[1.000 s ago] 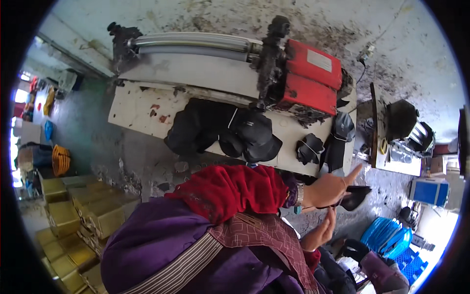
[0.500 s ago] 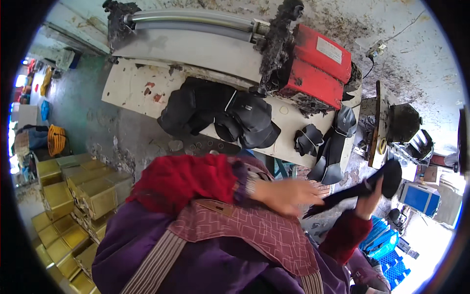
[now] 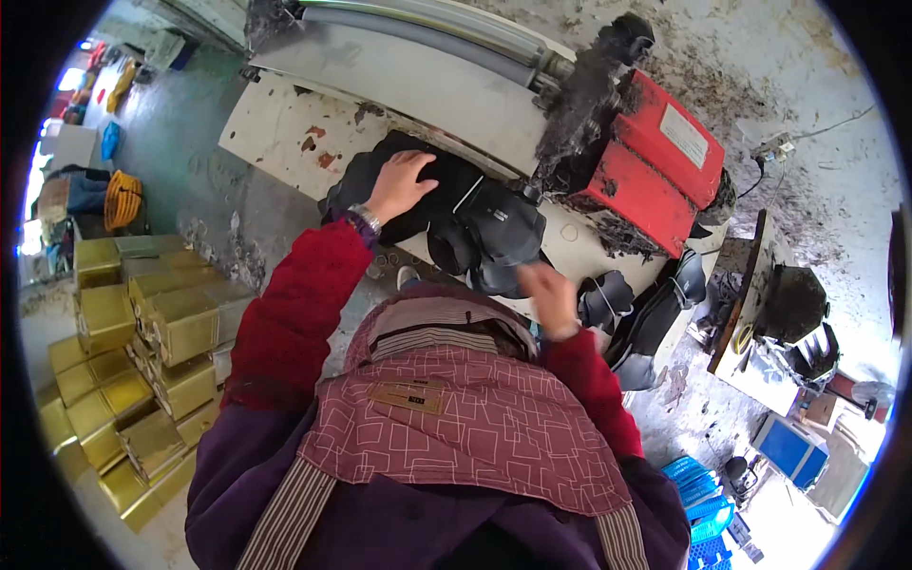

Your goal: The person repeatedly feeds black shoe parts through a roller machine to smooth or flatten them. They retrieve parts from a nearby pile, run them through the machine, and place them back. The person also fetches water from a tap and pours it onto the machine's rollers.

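Note:
On the pale bench lies a pile of black, soft-looking flat pieces [image 3: 499, 223], some bound with a thin light band. My left hand [image 3: 401, 185] reaches over the left part of this pile, fingers spread, at its black fabric. My right hand [image 3: 551, 296] is smeared by motion at the pile's near right edge. Whether its fingers hold anything cannot be made out. To its right sit a small banded black bundle [image 3: 605, 299] and a longer black bundle [image 3: 651, 323].
Behind the pile stands a roller machine with a red housing [image 3: 655, 157] and a grey roller [image 3: 418, 43]. Stacked gold tins [image 3: 195, 323] fill the lower left. Blue plastic crates [image 3: 698, 499] and a blue-and-white box [image 3: 790, 449] are at the lower right.
My left hand has gone from in front of my chest to the black pile. My right hand, which held a long black piece at the right, has swung left to the pile; that piece no longer shows there.

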Available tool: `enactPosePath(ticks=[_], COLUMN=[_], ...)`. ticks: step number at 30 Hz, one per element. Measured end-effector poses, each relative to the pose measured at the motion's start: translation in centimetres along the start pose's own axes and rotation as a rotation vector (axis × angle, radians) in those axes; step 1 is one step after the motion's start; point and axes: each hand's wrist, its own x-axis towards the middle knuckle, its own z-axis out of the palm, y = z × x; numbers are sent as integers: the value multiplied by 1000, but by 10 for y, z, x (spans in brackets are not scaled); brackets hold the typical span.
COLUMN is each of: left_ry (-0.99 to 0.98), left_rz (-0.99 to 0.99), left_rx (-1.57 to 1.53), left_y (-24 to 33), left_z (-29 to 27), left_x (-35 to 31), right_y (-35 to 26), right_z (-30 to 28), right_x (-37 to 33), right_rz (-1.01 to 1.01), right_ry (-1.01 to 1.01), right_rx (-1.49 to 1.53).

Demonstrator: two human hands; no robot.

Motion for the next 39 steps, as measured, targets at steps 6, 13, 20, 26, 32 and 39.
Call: enactPosePath(ticks=[6, 13, 20, 26, 32, 39], left_ry=[-188, -280, -688, -522, -937, -989], left_rz=[48, 322, 371, 434, 438, 421], left_rx=[43, -74, 23, -341, -481, -548], left_y=[-11, -23, -16, -27, -31, -15], left_z=[-3, -28, -33, -39, -86, -126], left_x=[9, 26, 47, 45, 33, 20], right_y=[-71, -89, -69, -121, -88, -1], right_z=[91, 116, 117, 130, 112, 86], right_x=[131, 111, 148, 85, 19, 10], right_rz=[-115, -135, 215, 8, 39, 417], right_ry=[340, 463, 610, 394, 228, 734], right_rx=[-668, -102, -466, 1089, 1678, 1386])
